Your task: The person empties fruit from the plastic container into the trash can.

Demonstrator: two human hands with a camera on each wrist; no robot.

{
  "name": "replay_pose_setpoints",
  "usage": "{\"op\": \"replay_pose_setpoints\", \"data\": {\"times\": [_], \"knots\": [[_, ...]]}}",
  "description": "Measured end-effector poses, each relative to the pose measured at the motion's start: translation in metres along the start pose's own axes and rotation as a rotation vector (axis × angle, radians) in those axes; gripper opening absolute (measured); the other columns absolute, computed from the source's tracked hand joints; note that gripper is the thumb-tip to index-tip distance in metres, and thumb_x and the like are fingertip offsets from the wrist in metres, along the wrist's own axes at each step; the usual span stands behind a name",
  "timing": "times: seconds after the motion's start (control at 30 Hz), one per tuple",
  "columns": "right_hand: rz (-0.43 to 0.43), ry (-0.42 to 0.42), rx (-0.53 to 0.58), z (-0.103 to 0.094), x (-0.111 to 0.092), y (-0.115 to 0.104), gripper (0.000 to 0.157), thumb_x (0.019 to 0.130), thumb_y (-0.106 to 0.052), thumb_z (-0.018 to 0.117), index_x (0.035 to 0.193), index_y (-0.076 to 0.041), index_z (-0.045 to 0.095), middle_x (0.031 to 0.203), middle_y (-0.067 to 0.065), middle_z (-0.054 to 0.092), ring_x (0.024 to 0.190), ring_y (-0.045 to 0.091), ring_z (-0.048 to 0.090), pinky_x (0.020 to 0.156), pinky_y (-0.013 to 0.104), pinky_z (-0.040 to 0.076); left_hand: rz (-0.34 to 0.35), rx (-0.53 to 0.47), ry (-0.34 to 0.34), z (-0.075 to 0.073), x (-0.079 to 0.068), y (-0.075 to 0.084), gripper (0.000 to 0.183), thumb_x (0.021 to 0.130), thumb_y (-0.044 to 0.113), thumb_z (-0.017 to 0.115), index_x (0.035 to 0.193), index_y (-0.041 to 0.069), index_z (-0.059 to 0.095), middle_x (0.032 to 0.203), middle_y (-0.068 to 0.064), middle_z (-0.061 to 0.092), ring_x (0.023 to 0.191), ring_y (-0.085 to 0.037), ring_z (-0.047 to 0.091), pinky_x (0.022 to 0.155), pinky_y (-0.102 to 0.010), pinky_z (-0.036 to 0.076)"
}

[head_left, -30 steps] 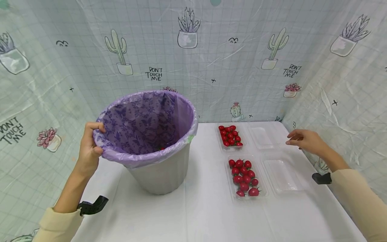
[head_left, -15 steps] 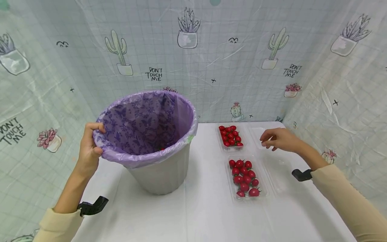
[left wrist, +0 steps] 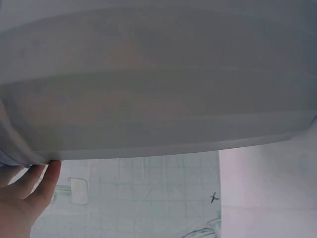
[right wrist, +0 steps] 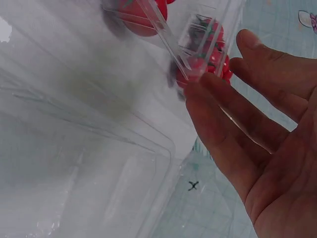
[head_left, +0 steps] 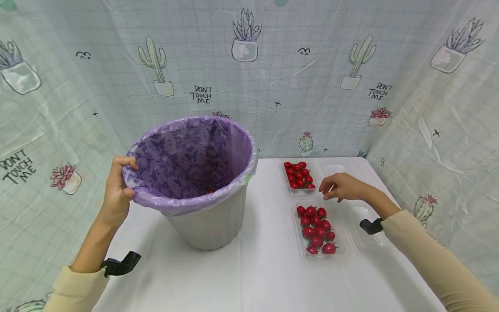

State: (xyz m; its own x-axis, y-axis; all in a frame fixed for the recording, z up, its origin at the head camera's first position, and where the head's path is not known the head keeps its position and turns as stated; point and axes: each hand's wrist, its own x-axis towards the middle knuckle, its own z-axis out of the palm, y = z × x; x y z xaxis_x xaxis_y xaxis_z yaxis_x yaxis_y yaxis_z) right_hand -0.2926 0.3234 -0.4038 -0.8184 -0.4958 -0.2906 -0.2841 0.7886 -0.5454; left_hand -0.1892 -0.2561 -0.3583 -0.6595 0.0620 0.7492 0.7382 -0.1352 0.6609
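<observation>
My left hand (head_left: 117, 193) grips the rim of a light grey bin (head_left: 214, 227), which leans toward me. A purple patterned liner (head_left: 179, 151) covers its inside and folds over the rim; a little red thing (head_left: 211, 191) shows low inside. In the left wrist view the bin's side fills most of the picture, with my fingertips at its edge. My right hand (head_left: 343, 187) is held over the clear plastic boxes, fingers loosely bent and nothing in them. It is beside the far cherry tomatoes (head_left: 299, 175), with the nearer cherry tomatoes (head_left: 317, 232) below and left.
Clear lids, the far lid (head_left: 334, 168) and the near lid (head_left: 364, 212), lie folded back to the right of the boxes. A white table (head_left: 273, 281) bears everything. Printed plastic sheeting (head_left: 273, 78) stands behind and along both sides.
My right hand has travelled left from the table's right edge, across the lids, to the tomato boxes. The left hand and the bin hold their place.
</observation>
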Motion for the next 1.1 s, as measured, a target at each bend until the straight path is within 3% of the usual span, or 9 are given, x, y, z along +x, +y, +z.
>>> {"op": "replay_pose_setpoints", "data": {"times": [0.2, 0.63, 1.1], "knots": [[0.013, -0.039, -0.006, 0.007, 0.006, 0.002, 0.026, 0.096, -0.010, 0.070, 0.118, 0.002, 0.069, 0.107, 0.015, 0.074, 0.091, 0.022, 0.070, 0.064, 0.034, 0.062, -0.002, 0.003, -0.002, 0.000, 0.000, 0.000, 0.070, 0.080, 0.055, 0.084, 0.112, 0.003, 0.051, 0.095, -0.004, 0.045, 0.079, -0.013, 0.043, 0.059, -0.026, 0.029], [0.077, -0.171, 0.054, 0.018, 0.019, 0.015, 0.018, 0.097, -0.008, 0.068, 0.113, -0.002, 0.071, 0.097, 0.009, 0.076, 0.068, 0.021, 0.074, 0.059, 0.036, 0.062, 0.000, -0.001, -0.004, 0.001, 0.001, 0.001, 0.070, 0.080, 0.055, 0.084, 0.112, 0.002, 0.050, 0.093, -0.003, 0.044, 0.078, -0.013, 0.041, 0.059, -0.028, 0.026], [0.019, -0.175, 0.085, 0.020, 0.016, 0.018, 0.014, 0.100, -0.002, 0.057, 0.104, -0.002, 0.070, 0.090, 0.010, 0.072, 0.050, 0.014, 0.061, 0.053, 0.031, 0.057, 0.000, 0.003, 0.002, 0.001, 0.000, 0.001, 0.071, 0.080, 0.056, 0.084, 0.111, 0.002, 0.051, 0.094, -0.003, 0.045, 0.078, -0.013, 0.042, 0.058, -0.027, 0.028]]}}
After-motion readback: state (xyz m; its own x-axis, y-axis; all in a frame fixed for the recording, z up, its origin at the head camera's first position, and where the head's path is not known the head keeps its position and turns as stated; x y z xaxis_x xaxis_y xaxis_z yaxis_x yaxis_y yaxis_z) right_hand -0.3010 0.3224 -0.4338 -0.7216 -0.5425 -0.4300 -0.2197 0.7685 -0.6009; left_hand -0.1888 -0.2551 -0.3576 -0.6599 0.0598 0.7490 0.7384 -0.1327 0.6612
